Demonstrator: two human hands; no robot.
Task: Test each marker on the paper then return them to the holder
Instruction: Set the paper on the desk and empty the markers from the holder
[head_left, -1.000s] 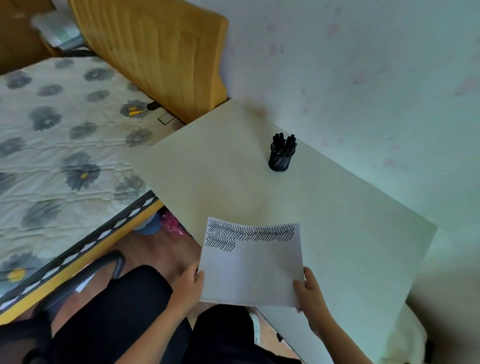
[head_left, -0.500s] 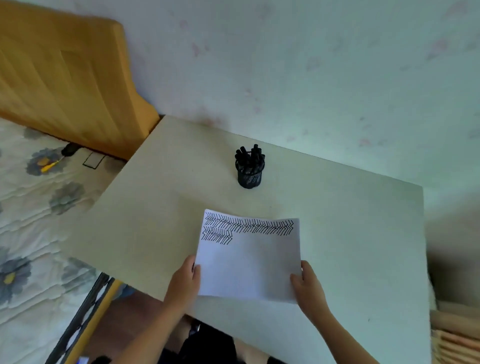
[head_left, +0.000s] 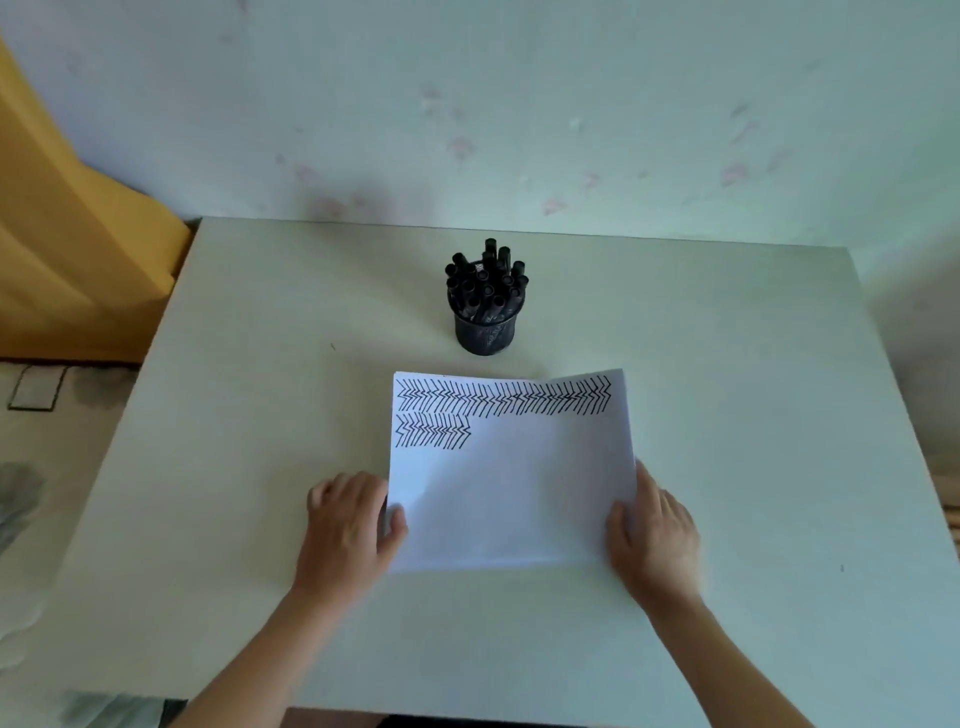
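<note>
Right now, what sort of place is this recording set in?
Probably a bedroom at home: a pale desk pushed against a marked wall, with a yellow padded headboard and patterned bedding to its left. Both hands hold a paper near a marker holder.

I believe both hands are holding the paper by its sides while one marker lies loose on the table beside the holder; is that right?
Not quite. The head view shows no loose marker: all the markers stand in the holder. The rest holds: the left hand and right hand hold the paper by its sides on the table.
</note>
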